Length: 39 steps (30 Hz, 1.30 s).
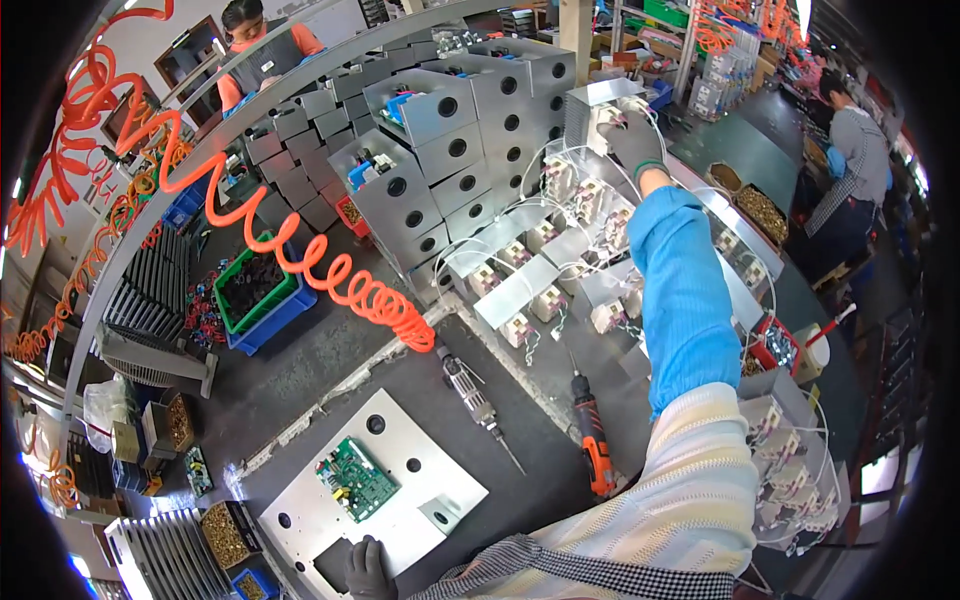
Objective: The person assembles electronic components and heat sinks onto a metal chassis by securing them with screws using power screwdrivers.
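Observation:
My left hand [367, 571], in a dark grey glove, lies with fingers stretched on the lower edge of a flat metal panel [420, 545], beside its square cutout. On the panel rests a green circuit board [357, 479]. My right arm, in a blue sleeve cover, reaches far forward. Its gloved right hand [636, 143] is closed at a bent metal bracket [592, 97] carrying a white part with wires; the fingertips are partly hidden. Several similar wired brackets [515, 284] lie just nearer. An orange-and-black power screwdriver [592, 440] and a silver air screwdriver [470, 396] lie beyond the panel.
An orange coiled hose [340, 278] hangs over the left side down to the air screwdriver. Stacked metal boxes [455, 150] stand at the back. A green-and-blue bin [255, 290] sits left. At right are a red bin [775, 345] and bagged parts [790, 470]. Two people work farther off.

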{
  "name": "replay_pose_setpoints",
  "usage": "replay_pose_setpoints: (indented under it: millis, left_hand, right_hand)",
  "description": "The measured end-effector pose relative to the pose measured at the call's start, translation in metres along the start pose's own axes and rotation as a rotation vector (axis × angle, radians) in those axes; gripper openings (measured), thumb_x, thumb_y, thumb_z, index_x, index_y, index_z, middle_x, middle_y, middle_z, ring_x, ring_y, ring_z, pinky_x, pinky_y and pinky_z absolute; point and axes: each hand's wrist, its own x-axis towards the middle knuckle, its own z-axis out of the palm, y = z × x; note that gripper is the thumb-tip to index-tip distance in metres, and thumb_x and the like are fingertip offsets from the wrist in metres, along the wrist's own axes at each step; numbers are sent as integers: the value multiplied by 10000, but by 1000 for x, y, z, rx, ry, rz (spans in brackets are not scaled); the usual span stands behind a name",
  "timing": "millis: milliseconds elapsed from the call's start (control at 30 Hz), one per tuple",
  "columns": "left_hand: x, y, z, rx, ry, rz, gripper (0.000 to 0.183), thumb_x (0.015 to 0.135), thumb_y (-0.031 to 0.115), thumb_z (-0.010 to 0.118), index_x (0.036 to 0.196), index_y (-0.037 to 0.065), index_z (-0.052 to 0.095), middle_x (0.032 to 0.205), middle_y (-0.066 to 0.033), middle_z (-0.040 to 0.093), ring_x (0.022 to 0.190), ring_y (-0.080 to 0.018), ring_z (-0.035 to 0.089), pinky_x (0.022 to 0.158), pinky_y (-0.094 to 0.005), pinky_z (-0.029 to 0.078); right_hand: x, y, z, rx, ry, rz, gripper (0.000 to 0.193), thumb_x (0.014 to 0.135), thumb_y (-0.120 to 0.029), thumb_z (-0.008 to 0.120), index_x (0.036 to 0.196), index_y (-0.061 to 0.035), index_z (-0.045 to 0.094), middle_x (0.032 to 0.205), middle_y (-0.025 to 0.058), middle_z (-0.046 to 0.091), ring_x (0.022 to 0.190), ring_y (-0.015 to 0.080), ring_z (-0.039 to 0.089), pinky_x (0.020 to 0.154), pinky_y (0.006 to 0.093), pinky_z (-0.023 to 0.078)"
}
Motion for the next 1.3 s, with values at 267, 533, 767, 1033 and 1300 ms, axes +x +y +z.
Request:
replay_pose_setpoints:
  millis: [267, 533, 767, 1033, 1300]
  left_hand:
    - [-10, -12, 20, 98, 52, -6, 654, 860, 342, 673, 1423, 70, 482, 1320, -201, 561, 1180, -422, 550, 1025, -545, 447]
    - [2, -9, 4, 54, -51, -39, 695, 833, 322, 719, 1428, 70, 464, 1310, -193, 551, 1176, -407, 541, 1020, -532, 439]
    - [56, 17, -70, -46, -339, -6, 1073, 620, 534, 868, 1446, 15, 418, 1406, -240, 498, 1362, -509, 388, 1137, -601, 319]
    - [153, 116, -177, -776, 515, 248, 1082, 670, 203, 937, 1534, -34, 330, 1524, -251, 441, 1413, -347, 462, 1137, -442, 392]
    - [50, 106, -121, -983, 593, -204, 1120, 678, 288, 929, 1526, -43, 276, 1403, -269, 520, 1290, -345, 564, 1055, -422, 476]
  right_hand:
    - [7, 20, 22, 28, 141, -79, 650, 799, -366, 770, 1358, -69, 622, 1305, 206, 657, 1192, 356, 630, 1010, 394, 478]
    - [-6, 17, -4, 807, 262, 60, 546, 821, -206, 807, 1302, -7, 642, 1071, 114, 718, 938, 193, 661, 817, 332, 535]
    - [-113, -76, -130, 475, 519, -449, 599, 843, -232, 802, 1346, 22, 599, 1219, 141, 676, 1075, 210, 634, 907, 335, 510]
    - [-302, -163, -166, 625, -33, -569, 533, 899, -245, 670, 1318, 71, 576, 1167, 134, 650, 1056, 182, 613, 913, 322, 496]
    - [-493, -235, -87, 870, -1264, -328, 583, 835, -205, 719, 1352, 23, 578, 1116, 83, 687, 982, 152, 644, 879, 315, 522]
